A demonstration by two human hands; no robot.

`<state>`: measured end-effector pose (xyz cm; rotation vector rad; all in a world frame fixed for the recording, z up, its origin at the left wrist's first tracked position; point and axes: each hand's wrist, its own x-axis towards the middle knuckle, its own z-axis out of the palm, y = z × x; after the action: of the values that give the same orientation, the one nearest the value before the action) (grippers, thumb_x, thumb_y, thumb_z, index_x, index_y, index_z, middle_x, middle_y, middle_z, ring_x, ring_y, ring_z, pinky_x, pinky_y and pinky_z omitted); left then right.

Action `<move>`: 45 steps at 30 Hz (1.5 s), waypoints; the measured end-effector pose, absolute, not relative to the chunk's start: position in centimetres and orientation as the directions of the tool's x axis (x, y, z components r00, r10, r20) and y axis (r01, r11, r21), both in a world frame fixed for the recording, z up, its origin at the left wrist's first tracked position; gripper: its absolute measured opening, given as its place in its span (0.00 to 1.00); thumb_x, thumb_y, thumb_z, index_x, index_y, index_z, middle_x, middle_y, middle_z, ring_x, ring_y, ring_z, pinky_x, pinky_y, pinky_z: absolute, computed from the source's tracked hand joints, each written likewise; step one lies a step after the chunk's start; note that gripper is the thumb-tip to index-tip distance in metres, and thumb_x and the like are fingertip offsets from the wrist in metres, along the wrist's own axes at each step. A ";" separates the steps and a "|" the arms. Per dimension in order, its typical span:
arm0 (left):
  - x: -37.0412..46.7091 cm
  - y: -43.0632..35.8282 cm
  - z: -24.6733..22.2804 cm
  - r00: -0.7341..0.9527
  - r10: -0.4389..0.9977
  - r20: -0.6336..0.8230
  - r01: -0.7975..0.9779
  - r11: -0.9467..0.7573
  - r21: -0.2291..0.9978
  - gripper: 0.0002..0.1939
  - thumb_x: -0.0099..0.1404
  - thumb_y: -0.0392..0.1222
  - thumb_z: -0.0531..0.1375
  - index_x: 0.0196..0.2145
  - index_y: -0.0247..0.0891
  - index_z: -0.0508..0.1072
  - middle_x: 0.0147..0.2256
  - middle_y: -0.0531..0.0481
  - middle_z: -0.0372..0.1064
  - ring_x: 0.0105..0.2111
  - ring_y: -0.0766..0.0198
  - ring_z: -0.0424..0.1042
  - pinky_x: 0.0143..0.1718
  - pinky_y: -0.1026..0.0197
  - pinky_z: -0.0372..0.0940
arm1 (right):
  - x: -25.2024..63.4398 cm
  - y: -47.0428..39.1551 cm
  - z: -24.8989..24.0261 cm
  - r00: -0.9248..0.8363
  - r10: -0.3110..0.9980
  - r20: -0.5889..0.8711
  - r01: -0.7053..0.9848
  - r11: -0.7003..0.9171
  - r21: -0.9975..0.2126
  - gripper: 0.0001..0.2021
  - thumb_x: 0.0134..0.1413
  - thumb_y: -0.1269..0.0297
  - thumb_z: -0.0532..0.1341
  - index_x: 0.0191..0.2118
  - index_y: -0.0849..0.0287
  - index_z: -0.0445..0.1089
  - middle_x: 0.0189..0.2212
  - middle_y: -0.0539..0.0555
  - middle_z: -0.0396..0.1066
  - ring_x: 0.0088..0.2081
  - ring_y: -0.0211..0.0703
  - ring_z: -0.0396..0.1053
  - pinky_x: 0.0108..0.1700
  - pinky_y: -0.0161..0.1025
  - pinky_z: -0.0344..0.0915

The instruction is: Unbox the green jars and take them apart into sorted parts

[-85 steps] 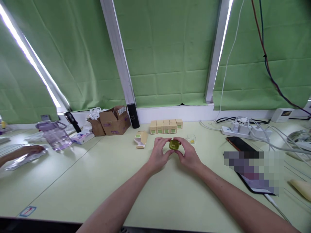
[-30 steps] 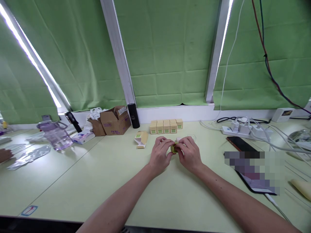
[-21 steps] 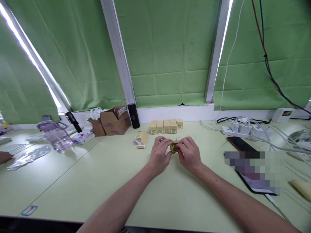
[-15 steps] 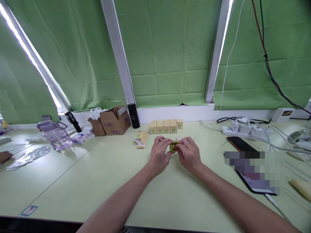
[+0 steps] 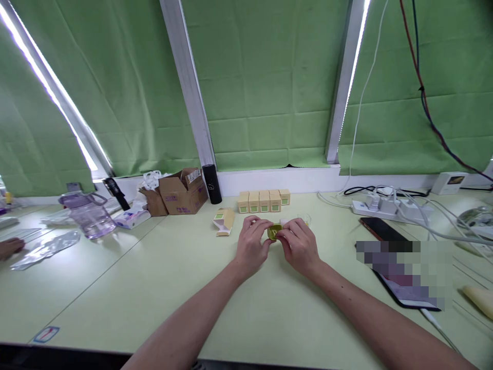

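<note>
Between my two hands is a small yellow-green case [image 5: 273, 231], lifted just above the table and tilted so its hollow side shows. My left hand [image 5: 252, 245] pinches its left edge with thumb and fingers. The fingers of my right hand [image 5: 299, 245] are closed at its right side and reach into it; anything small between those fingertips is hidden. Behind my right hand lies a clear, thin piece [image 5: 306, 218], partly covered. An opened small carton [image 5: 224, 222] with its flaps out sits left of my left hand.
Several small tan boxes [image 5: 264, 201] stand in a row at the back. Left are a brown cardboard box [image 5: 183, 192], a black cylinder [image 5: 211, 184] and a purple bottle [image 5: 88, 216]. Right are a power strip [image 5: 389, 209], cables and phones [image 5: 381, 228]. Another person's hand [image 5: 11, 248] shows far left.
The yellow-green case has tipped so more of its inside faces me. My hands have barely shifted. The other person's hand at far left has moved slightly right.
</note>
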<state>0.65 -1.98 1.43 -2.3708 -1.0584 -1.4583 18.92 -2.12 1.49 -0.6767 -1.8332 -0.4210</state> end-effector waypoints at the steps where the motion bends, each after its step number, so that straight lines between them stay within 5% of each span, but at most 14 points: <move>1: 0.5 -1.9 1.4 0.265 0.492 0.829 0.646 -0.729 0.226 0.22 0.62 0.28 0.64 0.52 0.41 0.73 0.47 0.44 0.76 0.52 0.49 0.67 0.51 0.44 0.69 | 18.9 -2.2 1.5 -0.255 0.241 0.937 0.628 0.778 -0.029 0.09 0.64 0.76 0.58 0.34 0.57 0.72 0.30 0.55 0.69 0.37 0.46 0.61 0.36 0.42 0.62; 12: -1.0 -0.4 1.2 0.018 0.614 0.789 0.693 -0.576 0.432 0.21 0.62 0.33 0.67 0.52 0.43 0.74 0.47 0.46 0.76 0.55 0.48 0.64 0.56 0.45 0.65 | 18.7 -2.3 1.6 -0.223 0.277 0.935 0.624 0.777 -0.081 0.09 0.65 0.74 0.58 0.36 0.57 0.73 0.33 0.56 0.72 0.39 0.47 0.66 0.39 0.42 0.64; 18: -1.5 0.0 1.8 -0.231 0.692 0.684 0.613 -0.442 0.654 0.22 0.61 0.38 0.68 0.54 0.42 0.75 0.45 0.42 0.73 0.51 0.50 0.66 0.44 0.53 0.69 | 18.8 0.3 1.2 -0.240 0.517 0.822 0.690 0.686 -0.230 0.10 0.65 0.75 0.57 0.36 0.56 0.74 0.36 0.54 0.78 0.42 0.47 0.68 0.42 0.42 0.62; 22: -1.8 0.3 1.7 -0.320 0.717 0.619 0.519 -0.414 0.748 0.23 0.63 0.42 0.67 0.56 0.43 0.74 0.52 0.40 0.70 0.51 0.53 0.70 0.44 0.55 0.69 | 17.7 2.7 0.8 -0.320 0.691 0.648 0.814 0.550 -0.185 0.12 0.61 0.78 0.56 0.36 0.57 0.75 0.37 0.55 0.79 0.45 0.48 0.67 0.44 0.42 0.59; 34: -1.7 0.6 1.9 -0.371 0.770 0.520 0.359 -0.398 0.844 0.20 0.64 0.54 0.65 0.49 0.40 0.74 0.45 0.41 0.78 0.42 0.56 0.78 0.31 0.62 0.63 | 12.8 7.1 -0.2 -0.356 0.780 0.515 0.880 0.465 -0.096 0.11 0.54 0.78 0.60 0.34 0.58 0.78 0.35 0.60 0.78 0.47 0.53 0.63 0.46 0.46 0.53; 45: -1.0 0.5 2.2 -0.312 0.900 0.303 0.048 -0.303 0.952 0.27 0.62 0.67 0.63 0.40 0.38 0.71 0.33 0.40 0.81 0.34 0.56 0.78 0.30 0.62 0.61 | 15.0 3.6 -0.2 -0.420 0.754 0.505 0.852 0.519 -0.066 0.13 0.56 0.78 0.60 0.45 0.59 0.75 0.44 0.59 0.78 0.52 0.52 0.62 0.51 0.44 0.54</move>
<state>-0.97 0.50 2.17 -1.9581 -1.9777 -2.6084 14.97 3.63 -0.20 -1.3106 -2.2845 -0.2744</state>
